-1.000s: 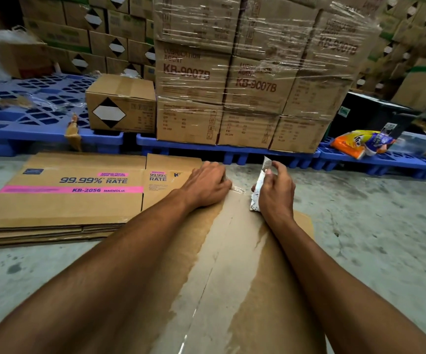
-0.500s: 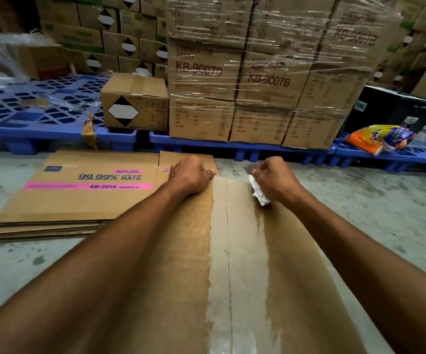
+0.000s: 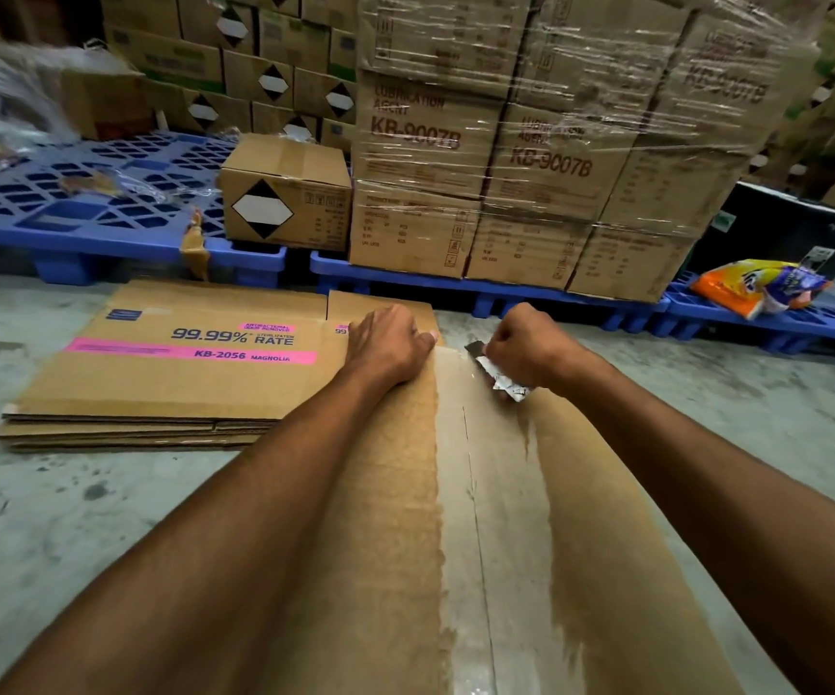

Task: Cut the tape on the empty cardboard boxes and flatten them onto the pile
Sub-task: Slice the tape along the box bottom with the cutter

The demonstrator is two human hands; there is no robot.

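A brown cardboard box [image 3: 380, 494] lies right in front of me, with a strip of clear tape [image 3: 485, 494] running down its middle seam. My left hand [image 3: 387, 346] presses on the box's far edge, left of the tape, fingers curled. My right hand [image 3: 525, 351] is closed around a small silver cutter [image 3: 498, 378] at the far end of the tape, blade pointing left toward the seam. A pile of flattened boxes [image 3: 169, 373] with a pink label lies on the floor to the left.
Blue plastic pallets [image 3: 79, 218] line the back. One carries a small box [image 3: 285, 193], another a shrink-wrapped stack of cartons [image 3: 530, 143]. An orange bag [image 3: 756, 288] rests on the right pallet. Bare concrete floor [image 3: 756, 403] lies to the right.
My right hand has turned the cutter from upright to lying low over the tape's far end. The view has shifted closer and slightly right; my left hand stays on the box edge.
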